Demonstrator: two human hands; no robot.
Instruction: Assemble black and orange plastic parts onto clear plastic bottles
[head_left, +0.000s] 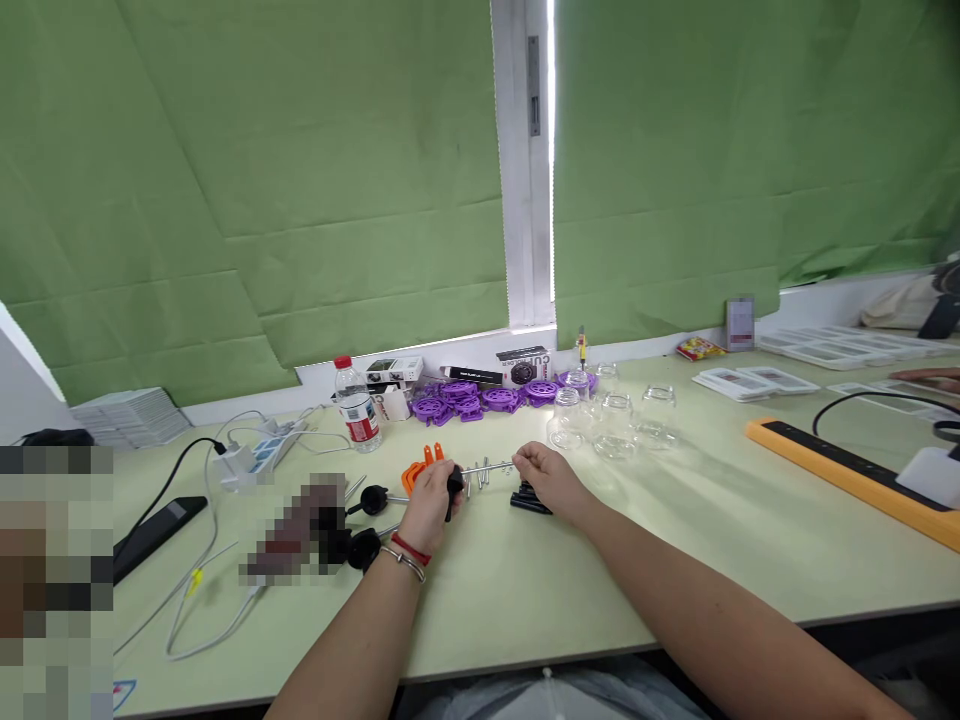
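Note:
Over the middle of the table, my left hand (429, 505) is closed around a black plastic part (454, 481) with a thin metal rod (487, 467) sticking out to the right. My right hand (551, 482) pinches the far end of that rod. Behind and below the rod lie several short loose metal pins (482, 474). Black tube-like pieces (531, 499) rest beneath my right hand. Orange plastic parts (412, 476) sit just behind my left hand. To its left lie black round-headed pieces (373, 499) with metal rods.
Purple plastic parts (465, 397) and small boxes (523, 367) line the back. Clear glass jars (616, 425) stand right of centre, a water bottle (358, 408) left. A yellow-edged power strip (847, 478) lies at right. Cables (212, 520) cross the left side. Another person's hand (930, 376) shows far right.

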